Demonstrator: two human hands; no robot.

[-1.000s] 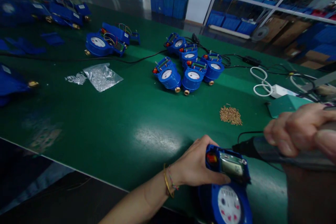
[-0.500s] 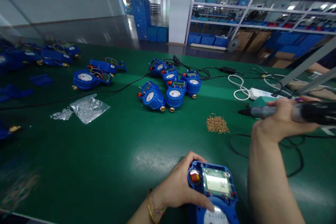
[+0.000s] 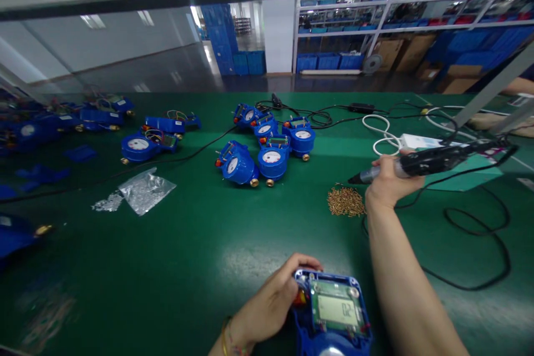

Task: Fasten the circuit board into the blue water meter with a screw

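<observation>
My left hand (image 3: 277, 300) grips the left side of a blue water meter (image 3: 334, 339) at the near edge of the table. In the meter's open housing sit a green circuit board and a small display (image 3: 340, 310) with digits on it. My right hand (image 3: 390, 181) is wrapped round an electric screwdriver (image 3: 429, 161) with a dark body and a grey front end. Its black tip points left, just above a pile of small brass-coloured screws (image 3: 345, 201) on the green table (image 3: 217, 228).
Several blue water meters (image 3: 272, 163) stand mid-table, with more at the left. A clear plastic bag (image 3: 146, 190) of small transparent parts lies on the left. Black cables (image 3: 507, 256) and a green-and-white box (image 3: 463, 175) are at the right. A metal post (image 3: 492, 86) rises at the far right.
My right hand has moved left with the screwdriver, bringing its tip close to the screws. My left thumb has shifted from the meter's dial to the housing's left side. The camera has tilted slightly.
</observation>
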